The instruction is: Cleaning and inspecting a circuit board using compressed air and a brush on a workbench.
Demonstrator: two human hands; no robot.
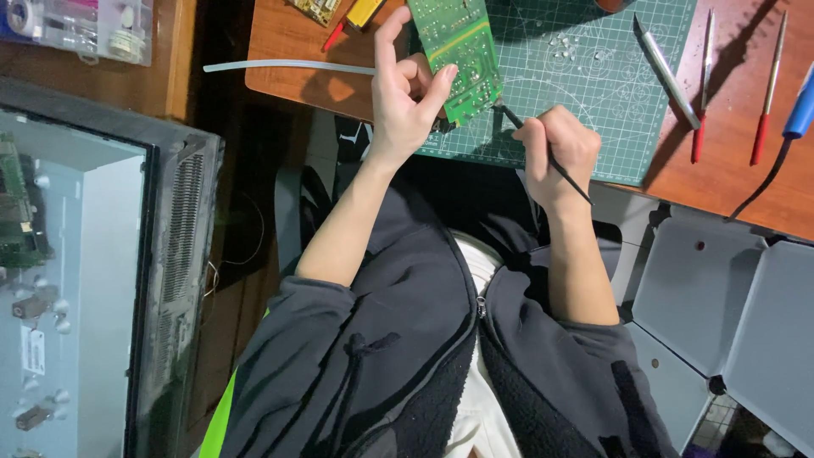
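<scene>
The person sits close to the wooden worktop (288, 38), dark sleeves pushed up off both forearms. The left hand (405, 97) grips a green circuit board (458, 55) by its near left edge, thumb pressed on the face, index finger raised straight. The board lies tilted across the left edge of a green cutting mat (593, 93) with a printed grid. The right hand (555, 153) is clenched around a thin black tool (547, 153), held like a pen, its tip touching the board's near right corner; whether it is a probe or a fine brush is hard to say from here.

Just left of the left hand a pale plastic tube (284, 66) lies on the worktop. On the far right of the mat rests a silver blade-like tool (668, 72), and beyond it on the bare wood two thin red-handled files (733, 93) lie side by side. A blue-handled tool (799, 106) with a black cord shows at the right edge. Far left, off the worktop, an opened grey appliance (93, 280) shows its metal back panel.
</scene>
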